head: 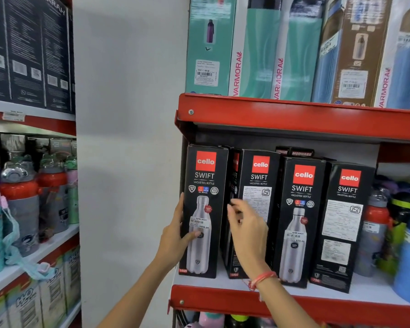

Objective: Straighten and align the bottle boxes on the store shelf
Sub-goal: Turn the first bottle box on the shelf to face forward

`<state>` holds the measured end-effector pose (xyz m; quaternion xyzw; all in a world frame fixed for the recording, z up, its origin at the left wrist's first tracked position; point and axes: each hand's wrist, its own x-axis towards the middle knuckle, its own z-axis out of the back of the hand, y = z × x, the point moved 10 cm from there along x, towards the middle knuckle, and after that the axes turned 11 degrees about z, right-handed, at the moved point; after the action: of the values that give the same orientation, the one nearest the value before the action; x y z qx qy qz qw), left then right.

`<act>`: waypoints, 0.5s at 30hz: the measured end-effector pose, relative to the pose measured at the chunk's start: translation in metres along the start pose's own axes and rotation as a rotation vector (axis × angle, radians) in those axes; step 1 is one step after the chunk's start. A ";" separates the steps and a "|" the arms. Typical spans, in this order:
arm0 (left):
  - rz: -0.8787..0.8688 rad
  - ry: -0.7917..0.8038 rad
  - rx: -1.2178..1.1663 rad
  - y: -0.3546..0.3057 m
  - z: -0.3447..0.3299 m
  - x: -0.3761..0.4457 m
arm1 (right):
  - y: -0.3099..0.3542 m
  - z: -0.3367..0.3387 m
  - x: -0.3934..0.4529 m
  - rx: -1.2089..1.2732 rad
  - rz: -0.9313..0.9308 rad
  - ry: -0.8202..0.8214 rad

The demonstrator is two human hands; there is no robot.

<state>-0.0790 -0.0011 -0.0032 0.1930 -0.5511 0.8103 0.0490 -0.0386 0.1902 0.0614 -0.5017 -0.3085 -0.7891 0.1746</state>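
Observation:
Several tall black Cello Swift bottle boxes stand in a row on the red-edged shelf [329, 301]. My left hand [175, 235] grips the leftmost box [205, 185] by its left side, thumb across the front. My right hand [245, 223] hovers in front of the second box [258, 176], fingers loosely curled and holding nothing; that box sits further back and is turned slightly. The third box [302, 200] and the fourth box [343, 218] stand to the right, stepped forward and unevenly angled. Two black Modware boxes [294, 152] peek out behind them.
The shelf above [294, 114] holds teal, blue and brown Varmora boxes [258, 55]. Loose bottles [376, 223] crowd the right end of the Cello shelf. A white wall panel [128, 138] separates it from the left rack of children's bottles [19, 192] and dark boxes.

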 end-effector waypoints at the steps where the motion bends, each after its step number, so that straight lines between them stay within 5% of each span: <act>1: 0.020 -0.010 0.007 0.003 -0.001 -0.001 | -0.002 0.010 -0.002 -0.063 0.011 -0.066; 4: 0.038 -0.098 0.075 0.002 0.001 -0.007 | -0.027 0.012 -0.011 -0.242 -0.155 -0.060; 8: -0.026 -0.235 0.187 -0.014 0.004 -0.019 | -0.052 -0.013 -0.024 -0.139 -0.407 0.208; 15: -0.253 -0.414 0.248 -0.057 -0.003 -0.042 | -0.048 0.002 -0.023 0.019 -0.360 0.189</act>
<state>-0.0249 0.0295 0.0301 0.4261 -0.4176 0.8024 0.0121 -0.0549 0.2269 0.0261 -0.3606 -0.3829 -0.8481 0.0634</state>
